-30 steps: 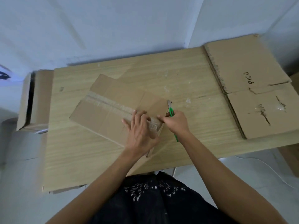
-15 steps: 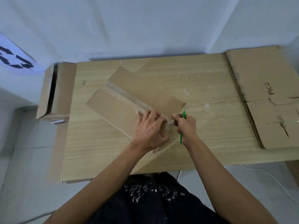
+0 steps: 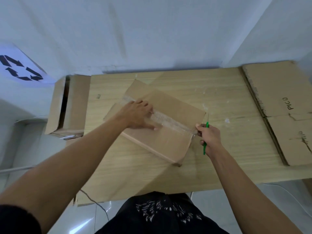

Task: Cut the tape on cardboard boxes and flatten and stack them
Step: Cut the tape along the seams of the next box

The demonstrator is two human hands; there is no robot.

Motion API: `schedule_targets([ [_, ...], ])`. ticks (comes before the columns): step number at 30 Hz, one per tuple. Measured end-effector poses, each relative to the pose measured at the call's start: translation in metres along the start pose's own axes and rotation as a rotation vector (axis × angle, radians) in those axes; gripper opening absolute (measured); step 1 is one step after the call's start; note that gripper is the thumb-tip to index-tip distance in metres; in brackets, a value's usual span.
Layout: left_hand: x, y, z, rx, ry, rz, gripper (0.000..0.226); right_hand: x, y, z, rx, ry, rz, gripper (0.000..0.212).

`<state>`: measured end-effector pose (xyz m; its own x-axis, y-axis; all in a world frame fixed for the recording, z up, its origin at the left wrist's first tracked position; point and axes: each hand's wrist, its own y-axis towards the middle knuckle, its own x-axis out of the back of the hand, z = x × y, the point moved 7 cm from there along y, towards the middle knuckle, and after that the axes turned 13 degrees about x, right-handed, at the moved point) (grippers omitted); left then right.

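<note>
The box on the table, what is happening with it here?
A person is working on a taped cardboard box on the wooden table. The left hand presses flat on its top, over the tape strip. The right hand grips a green cutter at the strip's near end, at the box's edge. A flattened box lies at the table's right.

Left hand [image 3: 137, 115] on box [image 3: 170, 105], cutter [image 3: 204, 147] beside

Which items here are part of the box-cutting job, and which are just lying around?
In use: taped box, tape strip, green cutter in the right hand, left hand pressing the box, flattened PICO cardboard, table.
Lying about: open box left of the table, recycling sign, floor cable.
</note>
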<state>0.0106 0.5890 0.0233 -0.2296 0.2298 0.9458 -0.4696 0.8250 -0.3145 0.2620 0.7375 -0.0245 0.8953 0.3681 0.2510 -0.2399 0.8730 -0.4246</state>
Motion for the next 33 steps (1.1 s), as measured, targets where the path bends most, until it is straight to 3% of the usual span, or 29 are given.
schedule_targets([
  [9, 0.009, 0.002, 0.063, 0.088, 0.033, 0.016, 0.102, -0.021, 0.048, 0.043, 0.053, -0.170, 0.020, 0.022],
  [11, 0.002, -0.001, 0.070, 0.161, -0.017, 0.050, 0.098, -0.029, 0.051, 0.057, 0.149, -0.297, -0.015, 0.014],
  [14, -0.013, -0.007, 0.084, 0.334, -0.209, 0.098, 0.082, -0.031, 0.051, 0.087, 0.362, -0.567, -0.065, 0.008],
  [17, -0.021, -0.010, 0.096, 0.507, -0.448, 0.098, 0.057, -0.041, 0.041, 0.103, 0.457, -0.587, -0.051, 0.009],
  [24, -0.029, -0.011, 0.085, 0.792, -0.806, 0.079, 0.041, -0.085, -0.006, 0.085, 0.455, -0.509, 0.087, 0.008],
  [28, -0.037, -0.017, 0.057, 0.929, -1.267, 0.149, 0.010, -0.088, -0.027, 0.065, 0.437, -0.549, 0.138, 0.016],
  [33, -0.040, -0.015, -0.010, 0.801, -1.878, 0.225, 0.041, -0.069, -0.040, 0.041, 0.411, -0.629, 0.075, 0.036],
])
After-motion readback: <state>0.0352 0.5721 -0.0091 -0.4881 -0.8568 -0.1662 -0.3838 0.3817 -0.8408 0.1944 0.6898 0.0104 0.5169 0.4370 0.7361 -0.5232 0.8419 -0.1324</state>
